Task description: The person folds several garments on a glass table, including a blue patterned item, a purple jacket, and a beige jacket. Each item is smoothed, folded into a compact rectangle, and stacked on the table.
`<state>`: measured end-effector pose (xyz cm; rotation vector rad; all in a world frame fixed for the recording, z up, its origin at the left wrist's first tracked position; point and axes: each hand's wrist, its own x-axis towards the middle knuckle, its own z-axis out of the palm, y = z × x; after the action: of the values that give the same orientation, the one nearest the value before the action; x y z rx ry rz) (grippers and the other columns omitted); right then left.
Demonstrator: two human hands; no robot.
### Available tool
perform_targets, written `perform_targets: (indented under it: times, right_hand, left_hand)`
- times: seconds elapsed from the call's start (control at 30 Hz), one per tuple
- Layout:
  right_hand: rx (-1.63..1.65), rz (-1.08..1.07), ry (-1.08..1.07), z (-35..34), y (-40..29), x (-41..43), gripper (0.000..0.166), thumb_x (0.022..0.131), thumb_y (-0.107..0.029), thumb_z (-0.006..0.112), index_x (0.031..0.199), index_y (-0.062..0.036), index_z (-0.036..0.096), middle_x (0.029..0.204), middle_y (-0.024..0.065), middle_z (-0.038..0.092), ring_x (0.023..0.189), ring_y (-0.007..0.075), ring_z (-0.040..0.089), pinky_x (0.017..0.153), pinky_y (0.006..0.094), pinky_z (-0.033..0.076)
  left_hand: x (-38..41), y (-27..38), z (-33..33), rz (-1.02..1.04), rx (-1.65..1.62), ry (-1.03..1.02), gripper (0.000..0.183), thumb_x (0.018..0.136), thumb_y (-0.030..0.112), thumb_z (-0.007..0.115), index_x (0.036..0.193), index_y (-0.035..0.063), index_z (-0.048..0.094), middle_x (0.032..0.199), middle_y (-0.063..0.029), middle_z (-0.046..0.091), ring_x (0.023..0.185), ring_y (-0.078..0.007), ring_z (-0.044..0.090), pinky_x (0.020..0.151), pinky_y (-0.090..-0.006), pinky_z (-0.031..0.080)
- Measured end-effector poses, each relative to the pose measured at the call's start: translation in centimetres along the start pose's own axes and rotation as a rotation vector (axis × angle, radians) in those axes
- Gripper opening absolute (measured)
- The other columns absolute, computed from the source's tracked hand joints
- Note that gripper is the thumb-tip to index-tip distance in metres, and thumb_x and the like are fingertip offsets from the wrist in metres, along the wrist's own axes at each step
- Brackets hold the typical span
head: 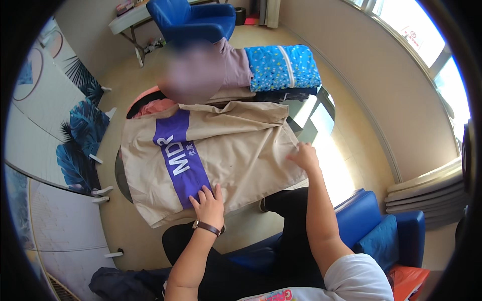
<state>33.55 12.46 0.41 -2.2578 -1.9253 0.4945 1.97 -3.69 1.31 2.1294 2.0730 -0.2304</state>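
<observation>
A large beige cloth item point(244, 154) lies spread over a glass table, with creases along its far and right parts. Across it runs a purple band point(175, 150) bearing white writing. My left hand point(209, 207) rests palm down on the near end of that band, fingers apart, with a watch on the wrist. At the cloth's right edge is my right hand point(305, 156), thumb and fingers bent at the fabric. Whether they pinch it cannot be told from here.
Behind the cloth are folded clothes, among them a blue patterned folded fabric point(282, 69) and a mauve garment point(235, 66). The glass tabletop point(324, 113) shows at right. A blue armchair point(203, 19) stands beyond. Beside me are a blue cushion point(380, 237) and an orange bag point(406, 280).
</observation>
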Motion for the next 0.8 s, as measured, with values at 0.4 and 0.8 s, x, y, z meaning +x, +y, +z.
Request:
perform_targets:
  times: [0.4, 0.8]
  right_hand:
    - [1.215, -0.087, 0.094, -3.6, 5.4, -4.7, 0.01, 0.082, -0.011, 0.068, 0.079, -0.0043, 0.061, 0.073, -0.0009, 0.057, 0.071, 0.0097, 0.05, 0.063, 0.0245, 0.039]
    - [1.694, -0.136, -0.072, -6.2, 4.3, -8.5, 0.028, 0.083, -0.002, 0.064, 0.111, 0.0003, 0.061, 0.094, 0.0059, 0.066, 0.084, 0.0133, 0.061, 0.079, 0.0264, 0.048]
  left_hand:
    - [-5.1, -2.4, 0.1, -0.081, -0.316, 0.307, 0.014, 0.077, 0.005, 0.068, 0.089, 0.0064, 0.06, 0.085, -0.0148, 0.055, 0.09, -0.036, 0.054, 0.079, -0.0473, 0.043]
    - [-5.4, 1.4, 4.5, -0.721, -1.908, 0.193, 0.043, 0.091, 0.024, 0.068, 0.114, 0.0007, 0.041, 0.099, -0.0164, 0.056, 0.092, -0.0307, 0.061, 0.079, -0.0478, 0.051]
